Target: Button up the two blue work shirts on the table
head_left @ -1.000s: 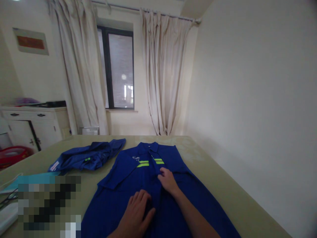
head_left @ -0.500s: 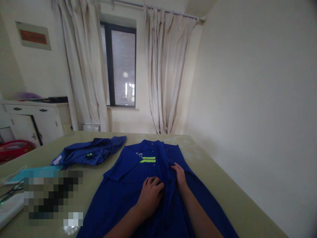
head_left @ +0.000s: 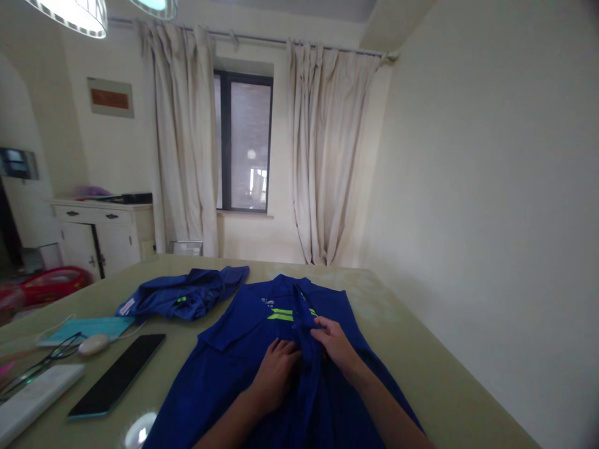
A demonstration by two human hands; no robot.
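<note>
A dark blue work jacket (head_left: 234,358) with a yellow-green reflective stripe and a small white chest print lies front up on the table, collar pointing away from me. My right hand (head_left: 337,348) pinches the jacket's front edge between thumb and fingers, lifting it into a raised fold along the middle. Just left of that fold, my left hand (head_left: 277,373) rests on the jacket front, its fingers curled into the cloth; the fingertips are partly hidden. A second blue garment (head_left: 182,296), crumpled, lies at the far left.
On the left of the table (head_left: 374,305) are a black phone (head_left: 119,377), a white bar-shaped object (head_left: 40,399), eyeglasses (head_left: 42,362), a rounded white item (head_left: 94,344) and a blue face mask (head_left: 88,329). A wall (head_left: 491,218) runs along the right side.
The right hand has moved the jacket's front edge leftward, and part of the right-side stripe now shows. The left hand shifts slightly left. The camera view has tilted up and turned left.
</note>
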